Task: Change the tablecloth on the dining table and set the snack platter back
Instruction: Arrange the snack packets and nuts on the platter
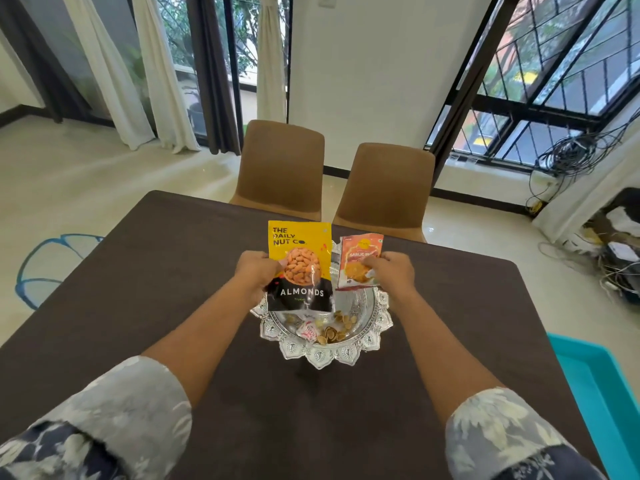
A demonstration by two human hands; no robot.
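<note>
The silver snack platter (325, 351) sits mid-table on the dark brown tablecloth (138, 289), just beneath both hands. The left hand (254, 271) grips the almonds pouch (299, 268) upright; the right hand (393, 270) pinches an orange snack packet (358, 261) beside it.

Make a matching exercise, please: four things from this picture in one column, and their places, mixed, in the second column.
Things:
1. almond pack
2. garlic pack
3. platter
4. chairs

Places:
A. on the dark tablecloth
B. in the right hand
C. behind the table's far edge
D. in the left hand

Pairs: 1-D, 2-B, 3-A, 4-C
</note>
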